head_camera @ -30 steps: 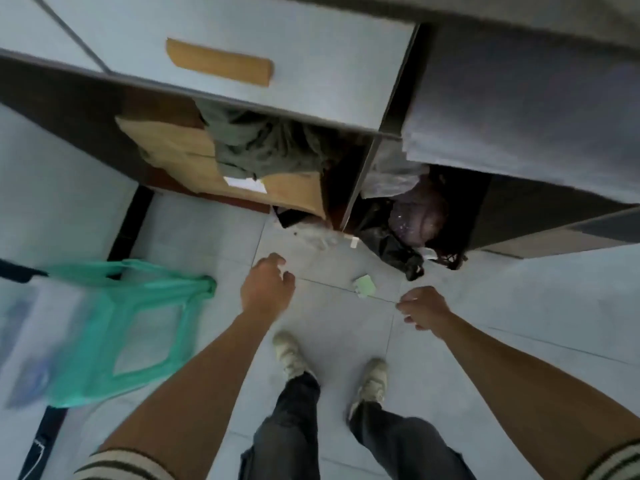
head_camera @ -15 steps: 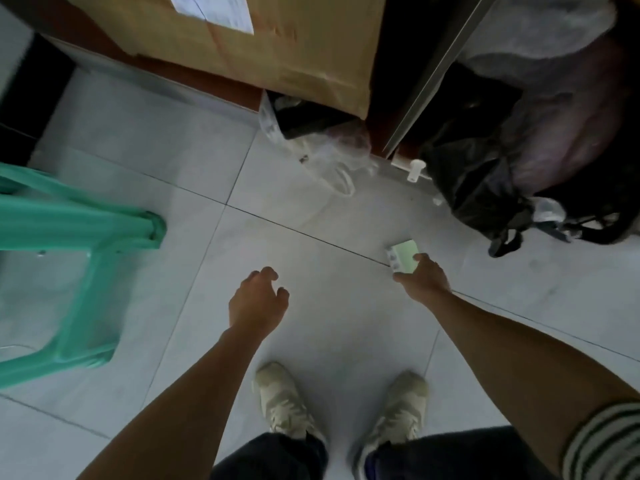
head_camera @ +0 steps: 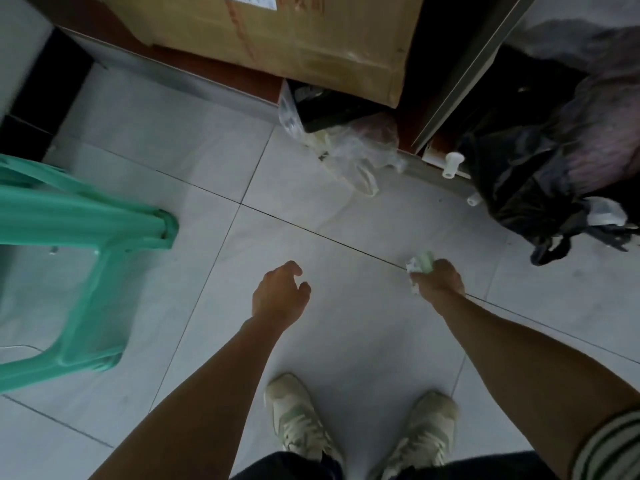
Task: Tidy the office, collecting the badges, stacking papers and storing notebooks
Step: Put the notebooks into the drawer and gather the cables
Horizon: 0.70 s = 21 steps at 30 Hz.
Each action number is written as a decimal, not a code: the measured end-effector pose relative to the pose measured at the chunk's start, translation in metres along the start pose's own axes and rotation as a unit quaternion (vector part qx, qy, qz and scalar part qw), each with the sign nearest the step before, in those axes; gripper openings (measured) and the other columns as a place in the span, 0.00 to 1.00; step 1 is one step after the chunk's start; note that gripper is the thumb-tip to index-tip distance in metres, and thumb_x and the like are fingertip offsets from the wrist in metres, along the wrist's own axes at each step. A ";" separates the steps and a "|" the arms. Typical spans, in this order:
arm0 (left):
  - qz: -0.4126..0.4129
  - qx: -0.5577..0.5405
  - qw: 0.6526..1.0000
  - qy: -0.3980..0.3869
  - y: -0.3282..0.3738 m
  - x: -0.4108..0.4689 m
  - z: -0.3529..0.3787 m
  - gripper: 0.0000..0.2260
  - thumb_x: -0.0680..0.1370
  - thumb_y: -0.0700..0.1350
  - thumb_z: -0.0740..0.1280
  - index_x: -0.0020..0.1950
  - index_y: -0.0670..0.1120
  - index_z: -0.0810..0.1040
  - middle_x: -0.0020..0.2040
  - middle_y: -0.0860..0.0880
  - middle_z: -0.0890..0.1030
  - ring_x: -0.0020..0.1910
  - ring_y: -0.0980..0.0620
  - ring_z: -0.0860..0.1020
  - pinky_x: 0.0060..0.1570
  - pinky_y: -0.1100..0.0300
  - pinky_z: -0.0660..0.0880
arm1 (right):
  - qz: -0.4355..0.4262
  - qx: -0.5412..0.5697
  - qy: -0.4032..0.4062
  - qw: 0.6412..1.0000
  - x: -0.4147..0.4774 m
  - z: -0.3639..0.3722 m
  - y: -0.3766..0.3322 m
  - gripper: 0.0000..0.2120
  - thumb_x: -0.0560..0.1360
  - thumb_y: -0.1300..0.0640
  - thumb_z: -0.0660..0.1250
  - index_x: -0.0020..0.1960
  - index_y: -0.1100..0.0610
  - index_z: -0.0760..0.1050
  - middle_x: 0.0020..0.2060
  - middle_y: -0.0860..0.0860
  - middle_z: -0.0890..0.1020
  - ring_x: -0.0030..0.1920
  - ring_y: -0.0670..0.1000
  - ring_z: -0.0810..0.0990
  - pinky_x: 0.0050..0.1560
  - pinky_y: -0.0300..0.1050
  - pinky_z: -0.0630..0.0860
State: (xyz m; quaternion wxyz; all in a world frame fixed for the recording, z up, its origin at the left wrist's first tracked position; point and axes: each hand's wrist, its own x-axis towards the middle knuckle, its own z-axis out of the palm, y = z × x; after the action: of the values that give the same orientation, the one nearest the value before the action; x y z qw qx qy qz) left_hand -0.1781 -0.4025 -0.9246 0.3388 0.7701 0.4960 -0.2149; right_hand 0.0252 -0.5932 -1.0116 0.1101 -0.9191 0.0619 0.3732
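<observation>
Badge [head_camera: 423,262], seemingly green, clenched in right hand [head_camera: 439,279]'s grip; left hand [head_camera: 278,295] loosely open, empty.

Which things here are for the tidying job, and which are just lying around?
For the job:
- the small green card, likely a badge, in the right hand
- the left hand, empty and open

Just lying about:
- green stool
- cardboard box
- clear plastic bag
- black bag
</observation>
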 end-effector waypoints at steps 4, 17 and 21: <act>-0.019 -0.037 0.999 -0.028 0.017 -0.048 -0.048 0.11 0.77 0.47 0.65 0.59 0.50 0.77 0.48 0.49 0.83 0.49 0.48 0.80 0.51 0.54 0.77 | -0.058 0.080 -0.061 0.993 -0.070 -0.032 -0.031 0.17 0.73 0.50 0.72 0.56 0.60 0.79 0.51 0.59 0.83 0.51 0.60 0.81 0.46 0.45 0.75; -0.008 -0.230 0.973 -0.003 0.108 -0.251 -0.342 0.04 0.77 0.42 0.66 0.49 0.44 0.80 0.49 0.42 0.83 0.44 0.44 0.82 0.47 0.54 0.78 | -0.151 0.248 -0.265 0.920 -0.375 -0.284 -0.182 0.07 0.75 0.62 0.70 0.52 0.55 0.78 0.49 0.55 0.83 0.46 0.50 0.83 0.35 0.43 0.79; 0.007 -0.322 0.947 -0.011 0.148 -0.308 -0.436 0.05 0.77 0.40 0.66 0.43 0.45 0.79 0.41 0.44 0.80 0.31 0.51 0.77 0.33 0.61 0.71 | -0.197 0.249 -0.267 0.910 -0.459 -0.367 -0.223 0.14 0.70 0.65 0.74 0.53 0.53 0.78 0.43 0.49 0.84 0.41 0.45 0.83 0.33 0.37 0.77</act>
State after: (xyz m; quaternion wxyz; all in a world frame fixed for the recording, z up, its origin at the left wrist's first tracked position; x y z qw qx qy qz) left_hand -0.1741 -0.3138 -0.3780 0.5754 0.6212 0.5296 -0.0497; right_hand -0.0116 -0.4541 -0.3999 0.4188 -0.7215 -0.0614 0.5481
